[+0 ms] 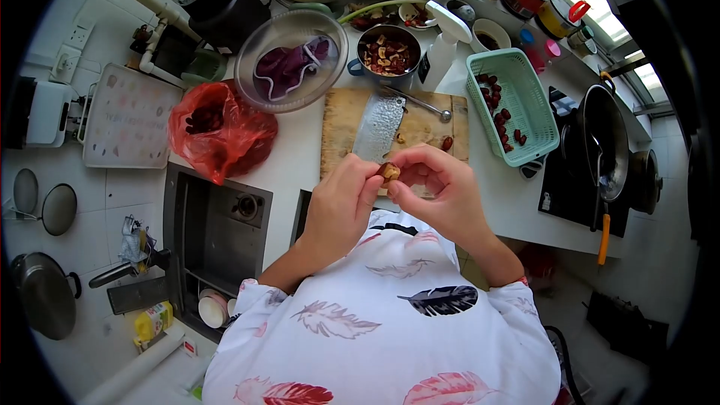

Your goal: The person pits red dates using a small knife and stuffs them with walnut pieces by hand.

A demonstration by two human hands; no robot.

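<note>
Over the near edge of the wooden cutting board (341,116), my left hand (339,202) and my right hand (446,193) meet, both closed on one red date (389,172). The date is split, with its yellowish flesh showing. Behind my left fingers a cleaver (379,126) lies flat on the board. To its right are a thin metal rod with a rounded end (427,107) and a whole red date (447,143). Cut date pieces fill a blue-handled pot (355,67) beyond the board. More whole dates lie in a green plastic basket (477,97) on the right.
A red plastic bag (251,139) and a clear bowl with purple cloth (251,95) stand left of the board. A spray bottle (444,52) stands behind it. The sink (255,247) is at the near left, a wok (619,142) on the cooktop at far right.
</note>
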